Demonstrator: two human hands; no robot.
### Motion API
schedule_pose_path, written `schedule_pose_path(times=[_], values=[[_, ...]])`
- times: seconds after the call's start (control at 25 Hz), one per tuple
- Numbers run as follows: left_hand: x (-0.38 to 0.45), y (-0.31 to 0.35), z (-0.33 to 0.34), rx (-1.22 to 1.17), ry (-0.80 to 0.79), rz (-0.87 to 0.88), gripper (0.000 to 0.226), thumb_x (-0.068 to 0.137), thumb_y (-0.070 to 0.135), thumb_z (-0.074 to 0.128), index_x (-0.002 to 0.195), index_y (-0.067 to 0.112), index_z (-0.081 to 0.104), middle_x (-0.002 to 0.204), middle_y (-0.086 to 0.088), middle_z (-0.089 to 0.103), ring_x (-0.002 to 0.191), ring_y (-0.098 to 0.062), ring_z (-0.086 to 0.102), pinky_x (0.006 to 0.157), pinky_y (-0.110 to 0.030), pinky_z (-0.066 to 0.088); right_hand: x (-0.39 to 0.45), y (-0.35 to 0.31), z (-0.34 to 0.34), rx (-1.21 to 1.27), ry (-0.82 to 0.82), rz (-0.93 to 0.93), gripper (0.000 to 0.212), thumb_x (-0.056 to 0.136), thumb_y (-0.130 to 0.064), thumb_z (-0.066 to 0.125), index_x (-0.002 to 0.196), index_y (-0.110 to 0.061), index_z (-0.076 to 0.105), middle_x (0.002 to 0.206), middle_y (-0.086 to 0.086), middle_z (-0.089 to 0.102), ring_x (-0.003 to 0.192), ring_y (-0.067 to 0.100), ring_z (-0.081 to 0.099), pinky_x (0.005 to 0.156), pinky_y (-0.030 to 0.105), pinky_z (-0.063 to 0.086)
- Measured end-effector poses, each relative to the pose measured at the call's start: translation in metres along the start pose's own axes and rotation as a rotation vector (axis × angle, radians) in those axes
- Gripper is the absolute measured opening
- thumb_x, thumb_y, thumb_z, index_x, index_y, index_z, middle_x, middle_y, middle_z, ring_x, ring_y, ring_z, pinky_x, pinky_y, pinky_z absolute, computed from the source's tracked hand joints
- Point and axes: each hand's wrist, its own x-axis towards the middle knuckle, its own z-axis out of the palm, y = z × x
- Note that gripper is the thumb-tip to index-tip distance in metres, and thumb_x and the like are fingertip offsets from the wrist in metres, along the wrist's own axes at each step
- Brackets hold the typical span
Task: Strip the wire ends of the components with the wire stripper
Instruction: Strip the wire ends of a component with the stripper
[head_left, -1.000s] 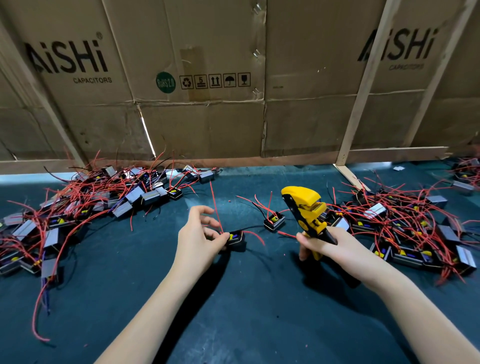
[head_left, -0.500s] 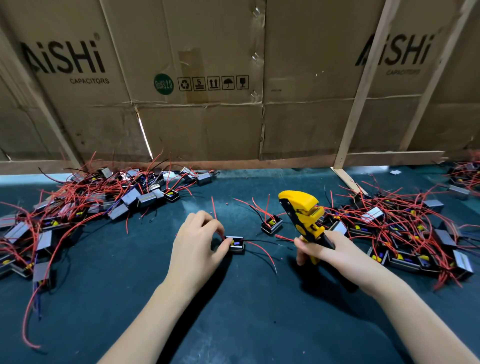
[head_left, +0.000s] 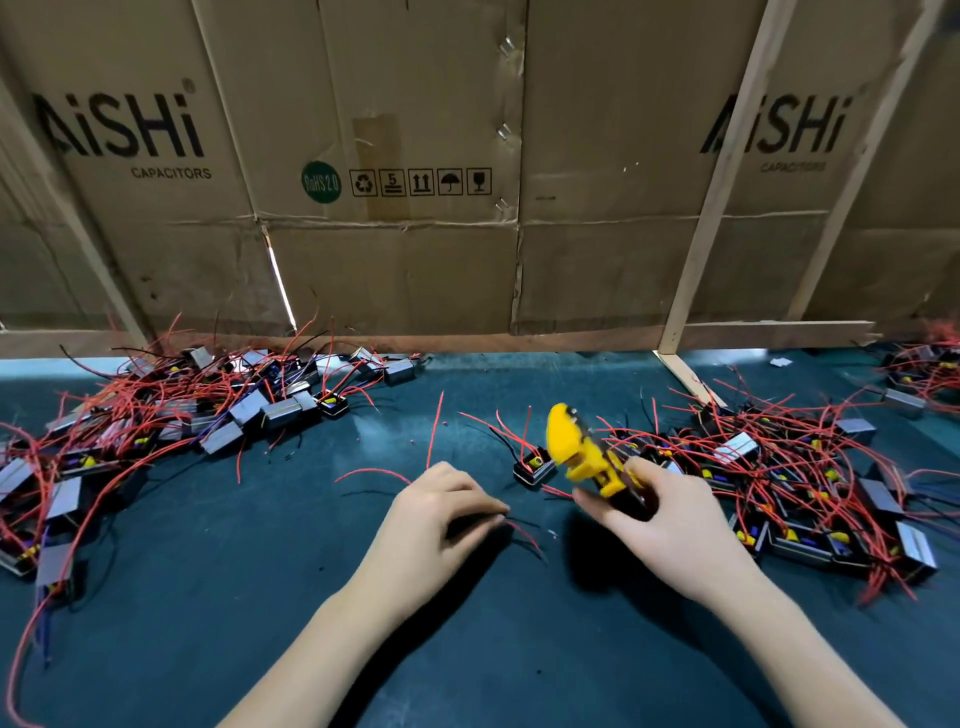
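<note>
Pinching a light component under our left hand (head_left: 441, 514), wires (head_left: 524, 535) floppy, so grip near their ends. Right hand (head_left: 670, 525) wraps the stiff wire stripper (head_left: 582, 452) by its handles.

Your dark green tabletop (head_left: 208, 597) carries a heap of red-wired components (head_left: 171, 431) on your left, another heap (head_left: 789, 483) on your right, one lone component (head_left: 533, 465) between them

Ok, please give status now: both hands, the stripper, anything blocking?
Left hand curled over a component, wires poking out. Right hand grips yellow wire stripper, blurred. Loose component between them, not blocking.
</note>
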Motion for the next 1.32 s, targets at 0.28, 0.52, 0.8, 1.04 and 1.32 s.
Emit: schedule_pose_path(times=[0.28, 0.52, 0.8, 1.04, 1.32], values=[[-0.001, 0.005, -0.001, -0.162, 0.072, -0.186, 0.013, 0.086, 0.013, 0.068, 0.079, 0.023, 0.067, 0.070, 0.014, 0.066, 0.068, -0.006, 0.062, 0.070, -0.024, 0.050, 0.009, 0.011, 0.018, -0.757, 0.260, 0.056, 0.063, 0.064, -0.070, 0.067, 0.092, -0.014, 0.062, 0.086, 0.005, 0.065, 0.087, 0.030, 0.062, 0.079, 0.040, 0.036], [0.000, 0.010, 0.000, -0.216, 0.065, -0.280, 0.019, 0.087, 0.009, 0.066, 0.075, 0.024, 0.066, 0.062, 0.009, 0.069, 0.062, -0.011, 0.066, 0.070, -0.030, 0.053, 0.009, 0.011, 0.029, -0.782, 0.293, 0.019, 0.061, 0.055, -0.059, 0.079, 0.083, -0.007, 0.062, 0.077, 0.012, 0.063, 0.076, 0.034, 0.060, 0.074, 0.042, 0.038], [0.001, 0.013, 0.002, -0.214, 0.078, -0.313, 0.018, 0.088, 0.018, 0.068, 0.072, 0.024, 0.063, 0.056, 0.011, 0.067, 0.055, -0.009, 0.062, 0.067, -0.026, 0.051, 0.010, 0.007, 0.030, -0.750, 0.364, -0.018, 0.060, 0.052, -0.055, 0.082, 0.079, -0.007, 0.060, 0.074, 0.011, 0.061, 0.073, 0.033, 0.059, 0.072, 0.042, 0.040], [0.003, 0.013, 0.005, -0.209, 0.069, -0.326, 0.021, 0.087, 0.015, 0.066, 0.069, 0.023, 0.060, 0.052, 0.008, 0.064, 0.052, -0.013, 0.059, 0.065, -0.029, 0.050, 0.012, 0.005, 0.030, -0.743, 0.416, -0.084, 0.059, 0.050, -0.055, 0.083, 0.074, -0.007, 0.059, 0.071, 0.011, 0.060, 0.069, 0.033, 0.059, 0.071, 0.042, 0.042], [0.002, 0.012, 0.007, -0.192, 0.020, -0.305, 0.020, 0.086, 0.014, 0.065, 0.068, 0.021, 0.059, 0.049, 0.009, 0.062, 0.051, -0.013, 0.057, 0.066, -0.028, 0.048, 0.014, 0.008, 0.029, -0.779, 0.453, -0.156, 0.053, 0.046, -0.052, 0.084, 0.064, -0.010, 0.058, 0.060, 0.007, 0.058, 0.057, 0.029, 0.057, 0.066, 0.038, 0.039]])
